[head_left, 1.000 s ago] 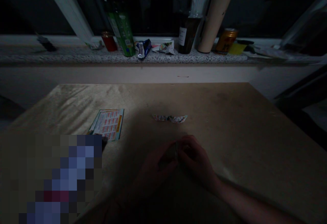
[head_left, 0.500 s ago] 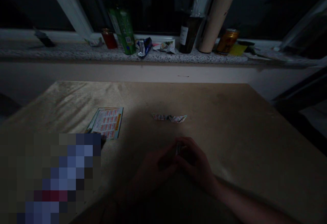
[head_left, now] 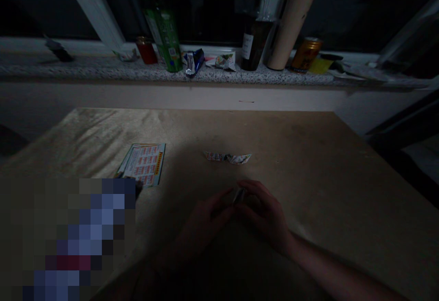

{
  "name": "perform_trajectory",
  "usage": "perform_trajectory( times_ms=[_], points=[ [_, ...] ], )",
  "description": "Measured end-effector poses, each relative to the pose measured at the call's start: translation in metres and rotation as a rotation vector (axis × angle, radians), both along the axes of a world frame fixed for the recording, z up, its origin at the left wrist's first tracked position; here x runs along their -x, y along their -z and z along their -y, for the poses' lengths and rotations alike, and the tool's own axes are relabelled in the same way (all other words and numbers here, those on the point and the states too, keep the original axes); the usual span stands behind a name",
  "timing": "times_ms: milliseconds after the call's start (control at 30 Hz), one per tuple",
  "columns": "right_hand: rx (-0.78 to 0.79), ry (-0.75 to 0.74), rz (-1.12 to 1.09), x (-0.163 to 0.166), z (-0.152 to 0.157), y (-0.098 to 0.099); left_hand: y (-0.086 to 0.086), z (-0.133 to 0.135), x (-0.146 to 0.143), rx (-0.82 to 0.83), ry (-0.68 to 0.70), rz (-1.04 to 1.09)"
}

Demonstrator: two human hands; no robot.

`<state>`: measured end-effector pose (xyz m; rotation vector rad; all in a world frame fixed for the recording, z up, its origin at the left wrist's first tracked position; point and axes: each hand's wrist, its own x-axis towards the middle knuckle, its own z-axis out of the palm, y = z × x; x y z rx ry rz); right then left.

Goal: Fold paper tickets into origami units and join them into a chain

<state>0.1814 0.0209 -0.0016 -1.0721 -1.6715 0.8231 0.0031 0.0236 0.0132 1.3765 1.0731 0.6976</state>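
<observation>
Low over the table, my left hand and my right hand meet at the fingertips. Between them they pinch a small folded piece of paper, pale and grey in the dim light; the fingers cover part of it. Just beyond the hands lies a folded printed paper strip, pinched narrow at its middle, with red and dark print. Neither hand touches it. To the left sits a stack of printed cards, the top one showing a calendar-like grid in red.
The wooden table ends at a granite sill. On the sill stand a green bottle, a red jar, a dark cup with a straw, a bamboo tube, a gold can and crumpled wrappers. A blurred-out patch covers the lower left.
The folded paper between my fingertips has tilted and shows more of its surface. Both hands have shifted slightly. The paper strip and the cards stay where they were.
</observation>
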Motion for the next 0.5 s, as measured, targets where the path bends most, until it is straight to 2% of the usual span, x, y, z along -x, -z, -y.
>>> perform_trajectory(
  times_ms=[300, 500],
  points=[
    [0.031, 0.018, 0.012, -0.0011, 0.0008, 0.0001, -0.0023, -0.0035, -0.0010, 0.032, -0.015, 0.003],
    [-0.008, 0.005, 0.008, -0.0003, 0.0010, -0.0013, -0.0049, -0.0058, -0.0007, 0.072, -0.052, -0.014]
  ],
)
